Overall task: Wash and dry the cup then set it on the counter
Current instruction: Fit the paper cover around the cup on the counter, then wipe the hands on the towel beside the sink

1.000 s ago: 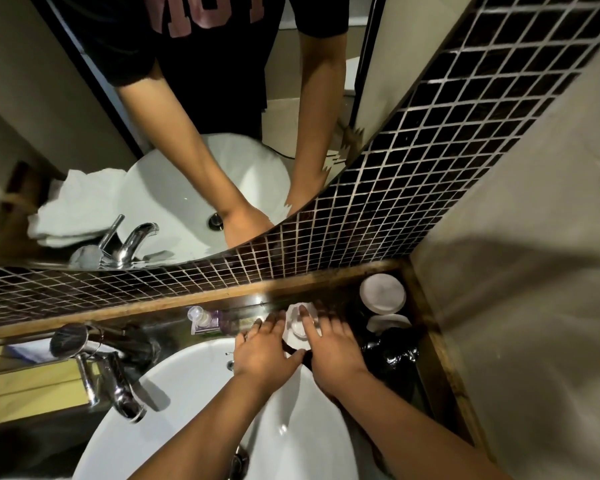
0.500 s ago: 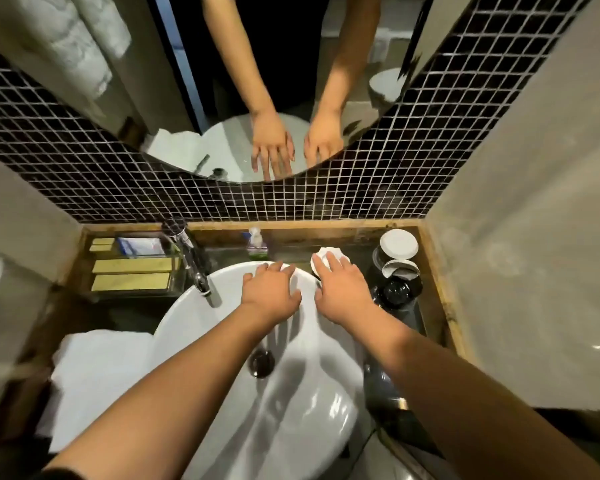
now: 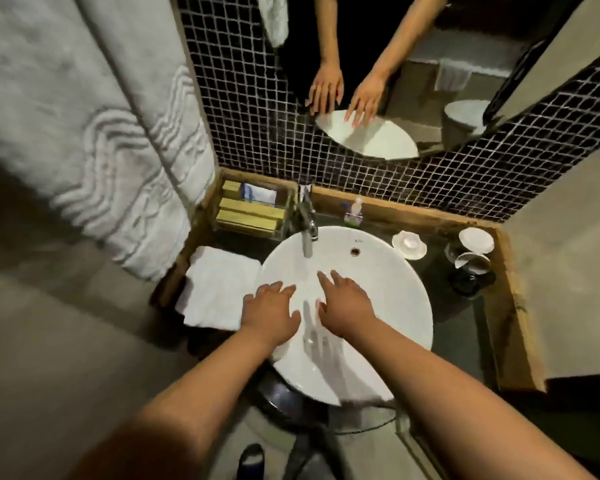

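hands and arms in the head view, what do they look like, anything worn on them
Both the left hand and the right hand are bare: no gloves, and no rings, watch or bands that show. The forearms are bare too, with no sleeve reaching into view. The fingers carry no visible marks.

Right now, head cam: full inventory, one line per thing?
basin: 1, white, centre of counter
tap: 1, chrome, behind basin
folded towel: 1, white, left of basin
hanging towel: 1, white, upper left
boxes: several, yellowish, tray back left
small bottle: 1, clear, behind basin
soap dish: 1, white, right of basin
covered cups: 2, white lids, back right corner
mirror: 1, above tiles
left hand: open, over basin
right hand: open, over basin
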Motion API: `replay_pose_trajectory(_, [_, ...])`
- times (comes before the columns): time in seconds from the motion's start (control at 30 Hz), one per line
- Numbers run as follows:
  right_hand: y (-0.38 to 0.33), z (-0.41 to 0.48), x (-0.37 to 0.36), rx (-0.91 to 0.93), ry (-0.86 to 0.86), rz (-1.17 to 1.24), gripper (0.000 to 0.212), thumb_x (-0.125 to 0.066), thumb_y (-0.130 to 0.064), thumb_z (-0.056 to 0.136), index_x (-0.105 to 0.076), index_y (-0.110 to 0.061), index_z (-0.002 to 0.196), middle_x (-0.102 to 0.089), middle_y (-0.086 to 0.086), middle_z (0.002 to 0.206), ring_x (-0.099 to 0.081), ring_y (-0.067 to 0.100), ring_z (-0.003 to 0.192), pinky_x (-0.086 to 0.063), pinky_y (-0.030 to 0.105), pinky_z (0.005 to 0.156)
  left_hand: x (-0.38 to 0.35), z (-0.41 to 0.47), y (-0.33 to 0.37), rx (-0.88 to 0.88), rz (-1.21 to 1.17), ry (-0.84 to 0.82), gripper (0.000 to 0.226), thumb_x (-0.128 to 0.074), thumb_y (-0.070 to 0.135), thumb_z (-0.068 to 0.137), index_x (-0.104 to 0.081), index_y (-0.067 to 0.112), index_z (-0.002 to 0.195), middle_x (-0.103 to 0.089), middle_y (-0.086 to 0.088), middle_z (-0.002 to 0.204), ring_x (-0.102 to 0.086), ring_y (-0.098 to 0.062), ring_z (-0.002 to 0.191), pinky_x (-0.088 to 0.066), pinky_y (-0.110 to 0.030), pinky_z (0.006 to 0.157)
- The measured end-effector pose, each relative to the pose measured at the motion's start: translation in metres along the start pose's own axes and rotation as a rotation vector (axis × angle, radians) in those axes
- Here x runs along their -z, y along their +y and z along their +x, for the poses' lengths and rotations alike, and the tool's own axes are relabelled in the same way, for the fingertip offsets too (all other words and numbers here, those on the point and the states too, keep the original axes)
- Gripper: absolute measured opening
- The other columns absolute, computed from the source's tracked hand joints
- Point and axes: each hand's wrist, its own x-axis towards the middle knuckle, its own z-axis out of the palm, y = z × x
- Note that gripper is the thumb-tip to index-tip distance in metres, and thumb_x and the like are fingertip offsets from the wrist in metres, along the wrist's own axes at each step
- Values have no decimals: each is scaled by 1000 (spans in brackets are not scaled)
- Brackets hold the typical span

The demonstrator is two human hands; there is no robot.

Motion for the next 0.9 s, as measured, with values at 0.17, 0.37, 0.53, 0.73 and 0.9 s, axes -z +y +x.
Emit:
replay_pose_trajectory(0.17, [-78, 17, -16, 188, -4, -5, 66, -48, -38, 98, -22, -26, 158, -29, 9, 163, -39, 35, 140, -33, 45, 114, -5, -29, -74, 200, -9, 11, 62, -49, 51, 90, -37, 33, 148, -37, -1, 155, -35, -27, 138, -34, -47, 107])
replay_pose_trajectory(0.37, [-134, 65, -27, 394, -98, -133, 69, -57, -39, 95, -23, -38, 156, -24, 7, 165, -32, 40, 143, -28, 50, 116, -21, -24, -122, 361, -41, 63, 65, -53, 49, 92, -32, 34, 151, -29, 2, 159, -30, -24, 142, -33, -43, 110])
replay_pose_trajectory(0.53, [-150, 102, -37, 481, -149, -237, 83, -72, -34, 85, -26, -38, 154, -20, 12, 165, -22, 44, 146, -17, 53, 120, -45, 6, -128, 409, -13, 151, 60, -58, 49, 91, -43, 32, 146, -38, -8, 155, -41, -29, 135, -44, -43, 100])
replay_pose_trajectory(0.73, [-151, 143, -55, 527, -70, -121, 57, -78, -39, 82, -56, -36, 134, -43, 14, 149, -30, 47, 140, -26, 58, 116, -59, 44, -128, 517, -60, 83, 69, -47, 63, 91, -21, 42, 151, -2, -8, 165, -1, -36, 150, -16, -58, 119])
replay_pose_trajectory(0.9, [-152, 166, -56, 547, -4, -212, 61, -76, -49, 79, -56, -28, 133, -50, 14, 137, -36, 48, 135, -25, 63, 115, -62, 68, -125, 515, -64, 103, 71, -44, 64, 92, -15, 41, 153, -5, -10, 165, -4, -39, 150, -20, -62, 117])
